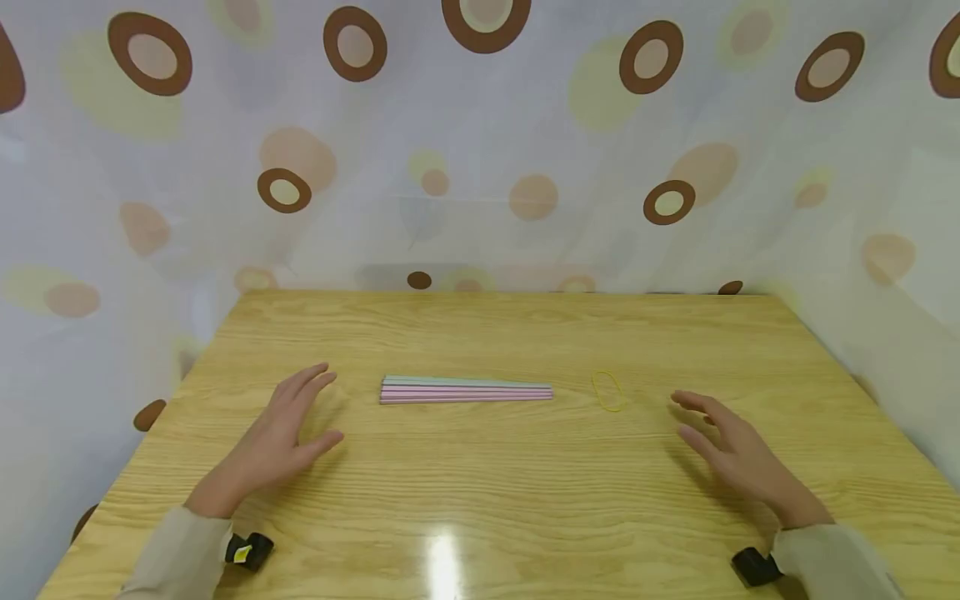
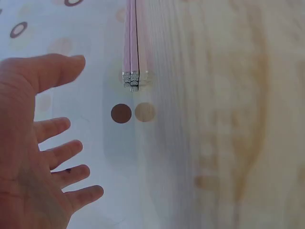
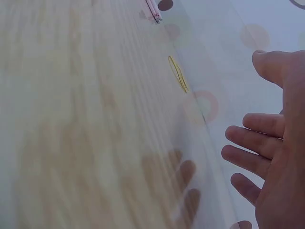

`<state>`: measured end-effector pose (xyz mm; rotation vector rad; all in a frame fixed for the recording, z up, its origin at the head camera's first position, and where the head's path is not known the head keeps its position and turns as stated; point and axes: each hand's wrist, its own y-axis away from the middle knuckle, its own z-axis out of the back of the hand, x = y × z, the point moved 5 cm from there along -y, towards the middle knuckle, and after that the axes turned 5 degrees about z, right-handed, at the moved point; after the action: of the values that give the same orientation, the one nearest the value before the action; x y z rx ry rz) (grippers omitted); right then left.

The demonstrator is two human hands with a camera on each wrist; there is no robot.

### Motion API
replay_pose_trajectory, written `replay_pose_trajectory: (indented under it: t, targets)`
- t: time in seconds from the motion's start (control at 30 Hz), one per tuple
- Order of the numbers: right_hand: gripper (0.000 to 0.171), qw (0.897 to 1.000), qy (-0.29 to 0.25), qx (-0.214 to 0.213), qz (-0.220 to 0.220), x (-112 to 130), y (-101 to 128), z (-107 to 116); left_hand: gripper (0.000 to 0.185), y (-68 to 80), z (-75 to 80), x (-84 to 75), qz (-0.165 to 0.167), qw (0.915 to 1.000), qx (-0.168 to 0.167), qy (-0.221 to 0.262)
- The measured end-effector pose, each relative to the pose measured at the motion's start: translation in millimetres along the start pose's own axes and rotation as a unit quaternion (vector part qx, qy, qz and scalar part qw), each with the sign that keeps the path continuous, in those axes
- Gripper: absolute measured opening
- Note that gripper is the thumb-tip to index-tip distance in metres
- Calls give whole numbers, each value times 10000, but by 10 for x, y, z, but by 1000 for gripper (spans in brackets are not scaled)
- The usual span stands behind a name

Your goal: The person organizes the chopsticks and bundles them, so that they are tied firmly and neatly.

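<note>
A: Hands first. State of each?

B: Left hand (image 1: 281, 433) is spread, fingers straight and slightly apart, thumb out; it holds nothing. It sits low over the wooden table (image 1: 495, 333), just left of the bundle of pencils (image 1: 467, 390), apart from it. The left wrist view confirms this: palm bare, the pencil ends (image 2: 134, 78) facing the hand across a gap. Right hand (image 1: 731, 450) is likewise spread and holds nothing, fingers relaxed and pointing inward toward the rubber band (image 1: 608, 390).

A: Contact with the band?

B: None. The band lies near the fingertips but clear of them; the right wrist view shows it (image 3: 178, 73) well ahead of the fingers (image 3: 248, 160).

A: Materials and shapes?

B: Pencils: thin straight sticks, mostly pink with pale green ones at the far side, lying flat side by side, fanned a little wider at the left end and closed at the right. Ends seen from the left wrist are cut flat and greyish. Band: thin yellow loop, elongated oval, lying flat. Tabletop: light wood grain, glossy, with a glare patch at the near edge.

A: Room to move?

B: Pencils lie mid-table, band just to their right, apart from them. Bare wood surrounds both. A spotted curtain (image 1: 480, 150) closes in the far edge and both sides of the table.
</note>
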<state>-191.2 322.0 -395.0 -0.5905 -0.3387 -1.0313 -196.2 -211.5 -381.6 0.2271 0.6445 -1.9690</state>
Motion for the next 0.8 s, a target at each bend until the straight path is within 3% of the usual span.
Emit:
replay_pose_trajectory:
  t: [0.17,0.53,0.8]
  targets:
    - [46,9996,-223,-27,186,22,-74,-51,72,-41,-34,-12,25,9997,149,209]
    - [43,9992,-188,-22,359,45,-229,-111,70,-153,-82,-24,90,9988,331,355]
    - [42,9990,-245,5,369,51,-268,-202,65,-163,-174,-49,261,9959,706,503]
